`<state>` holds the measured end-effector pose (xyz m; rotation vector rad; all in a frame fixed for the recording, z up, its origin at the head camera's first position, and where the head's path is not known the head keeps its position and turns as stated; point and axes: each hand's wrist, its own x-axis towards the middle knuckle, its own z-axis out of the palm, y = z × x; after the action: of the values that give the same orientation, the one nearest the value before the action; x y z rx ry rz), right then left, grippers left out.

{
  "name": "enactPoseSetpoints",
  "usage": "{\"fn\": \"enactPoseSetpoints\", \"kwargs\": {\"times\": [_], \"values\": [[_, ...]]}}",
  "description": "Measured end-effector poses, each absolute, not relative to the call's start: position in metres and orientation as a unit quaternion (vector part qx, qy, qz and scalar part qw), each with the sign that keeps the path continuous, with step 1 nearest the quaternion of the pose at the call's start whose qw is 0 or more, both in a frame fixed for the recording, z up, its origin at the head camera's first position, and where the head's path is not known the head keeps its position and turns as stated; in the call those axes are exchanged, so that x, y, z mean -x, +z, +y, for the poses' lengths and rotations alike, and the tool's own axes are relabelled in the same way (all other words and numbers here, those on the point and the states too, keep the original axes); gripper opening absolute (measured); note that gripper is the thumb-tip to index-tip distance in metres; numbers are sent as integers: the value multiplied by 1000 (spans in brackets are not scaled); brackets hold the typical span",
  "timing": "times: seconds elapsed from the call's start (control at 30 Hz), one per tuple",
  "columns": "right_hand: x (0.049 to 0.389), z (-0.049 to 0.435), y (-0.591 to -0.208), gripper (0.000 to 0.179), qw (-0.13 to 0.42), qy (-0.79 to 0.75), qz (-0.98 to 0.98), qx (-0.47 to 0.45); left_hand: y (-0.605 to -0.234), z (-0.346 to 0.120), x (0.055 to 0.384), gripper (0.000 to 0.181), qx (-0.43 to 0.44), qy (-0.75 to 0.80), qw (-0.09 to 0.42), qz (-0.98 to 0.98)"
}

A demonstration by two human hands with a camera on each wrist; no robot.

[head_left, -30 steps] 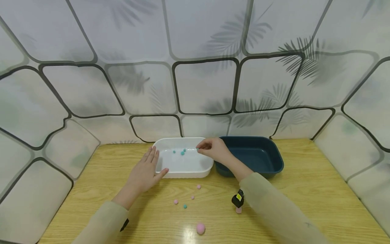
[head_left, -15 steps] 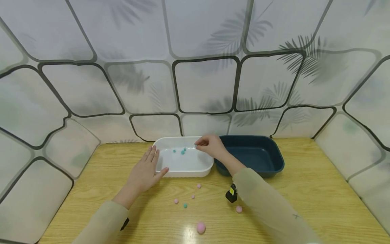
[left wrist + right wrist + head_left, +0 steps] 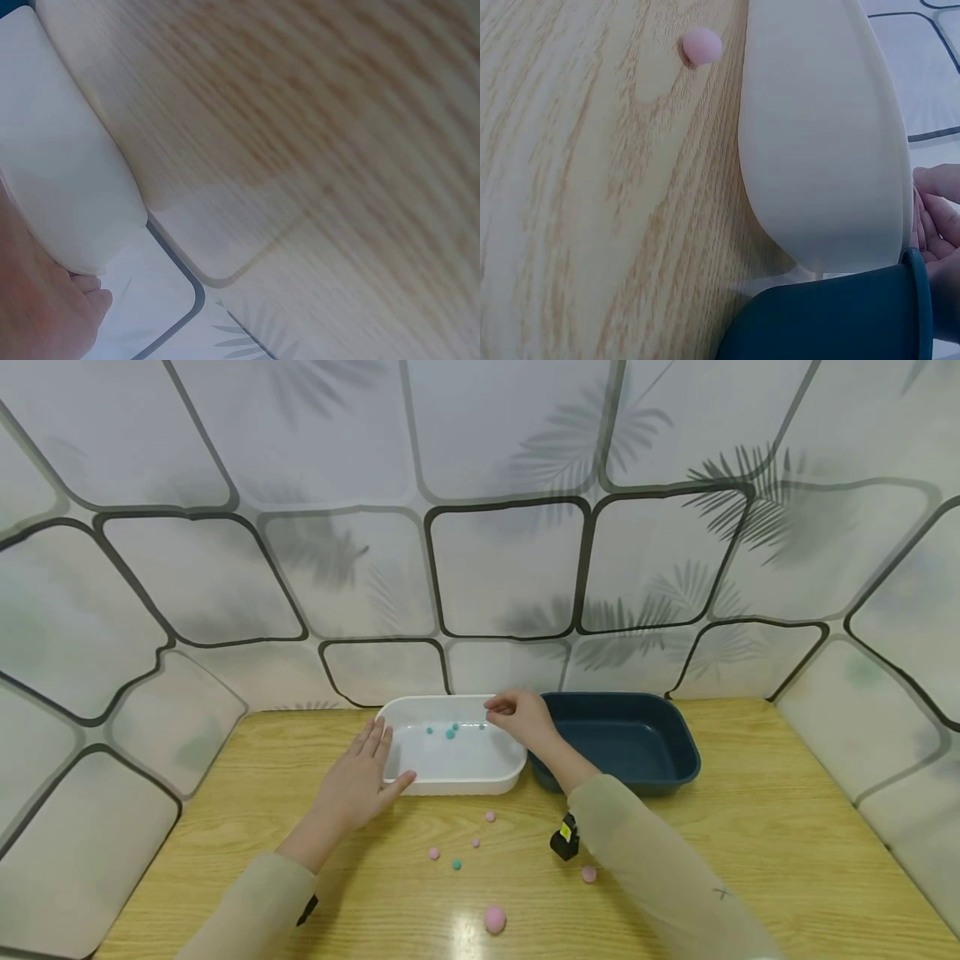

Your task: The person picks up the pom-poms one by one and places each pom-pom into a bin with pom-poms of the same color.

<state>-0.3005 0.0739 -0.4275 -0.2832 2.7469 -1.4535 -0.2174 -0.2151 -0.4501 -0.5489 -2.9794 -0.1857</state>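
My left hand [image 3: 351, 783] lies with straight, spread fingers against the left end of the white tub [image 3: 450, 787]; the left wrist view shows the hand [image 3: 45, 300] along its rim. Over the tub's right end is my right hand [image 3: 523, 720], thumb and fingers loosely bent with nothing between them. Just below its fingertips is a small greyish-teal ball [image 3: 482, 727]. Several teal balls, one of them a larger ball [image 3: 450, 734], lie inside the tub farther left. In the right wrist view, the right hand [image 3: 939, 225] is partly hidden behind the tub's rim.
A dark blue tub [image 3: 686, 752] stands beside the white one, under my right forearm. On the wooden table [image 3: 375, 893] in front lie a large pink ball [image 3: 494, 919], several smaller pink balls and one teal ball [image 3: 456, 865]. A patterned backdrop [image 3: 502, 568] rises behind.
The small ball pinched in my right fingertips has been let go and now shows below them. My right hand shifted slightly left, then back a little right. The left hand stays put.
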Motion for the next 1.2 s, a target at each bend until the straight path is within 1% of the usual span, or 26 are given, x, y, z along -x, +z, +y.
{"fn": "enactPoseSetpoints", "kwargs": {"times": [0.37, 0.73, 1.2], "values": [[303, 74, -430, 19, -2, -473, 877, 85, -450, -215, 217, 90, 178, -58, 51, -981], [300, 79, -429, 19, 0, -486, 869, 95, -448, -214, 217, 90, 175, -55, 45, -982], [281, 87, -424, 19, 29, -510, 848, 141, -451, -215, 217, 90, 177, -52, 50, -982]]}}
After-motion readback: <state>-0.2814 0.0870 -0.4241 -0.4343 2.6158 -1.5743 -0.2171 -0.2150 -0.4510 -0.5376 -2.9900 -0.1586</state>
